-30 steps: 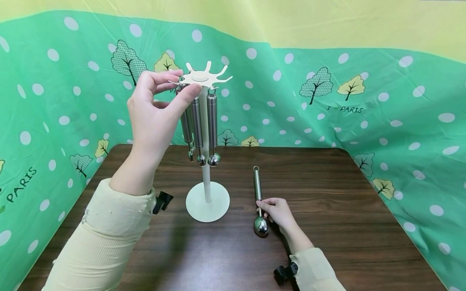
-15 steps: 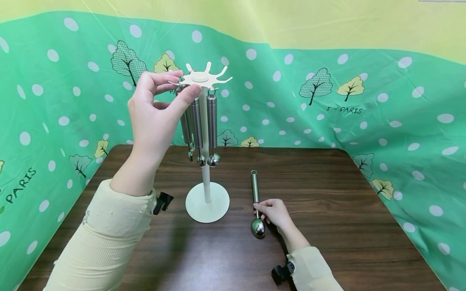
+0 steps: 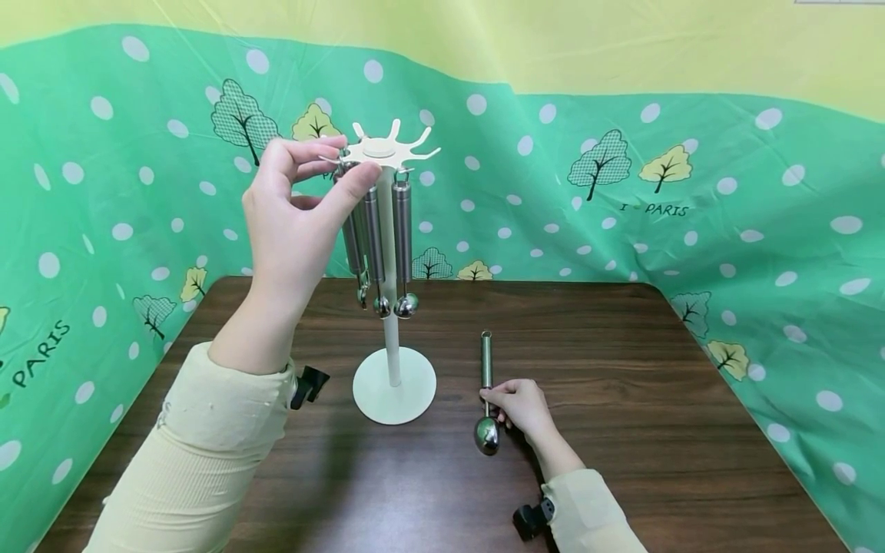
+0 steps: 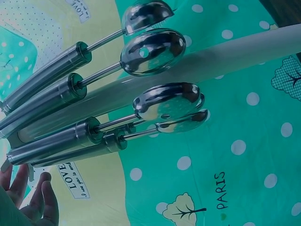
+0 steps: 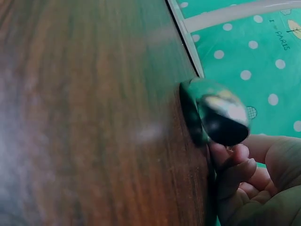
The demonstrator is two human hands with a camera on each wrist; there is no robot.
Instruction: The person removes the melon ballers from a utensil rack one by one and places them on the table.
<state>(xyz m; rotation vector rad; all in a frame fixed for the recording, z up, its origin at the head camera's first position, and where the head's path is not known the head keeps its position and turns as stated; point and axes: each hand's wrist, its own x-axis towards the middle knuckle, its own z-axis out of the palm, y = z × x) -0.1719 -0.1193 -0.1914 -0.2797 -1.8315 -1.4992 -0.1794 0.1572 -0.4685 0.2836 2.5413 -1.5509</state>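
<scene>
At the left, the left hand [image 3: 293,211] is raised to the top of the white utensil stand [image 3: 394,384], its thumb and fingers [image 3: 325,146] pinching the edge of the spoked hook crown [image 3: 380,150]. Under that crown hang steel scoops [image 4: 153,52], four by the left wrist view, with handles vertical and bowls down beside the stand's pole; the other hooks, toward the right, look free. The stand's round base sits on the dark wooden bench [image 3: 657,399]. To the right of the base and apart from it, one more steel scoop [image 3: 487,403] lies flat on the bench, its long axis running away from the person: ringed handle end far, bowl near. The right hand [image 3: 525,407] is at its right side, fingers curled round the neck just above the bowl, so this hand is the nearer one.
</scene>
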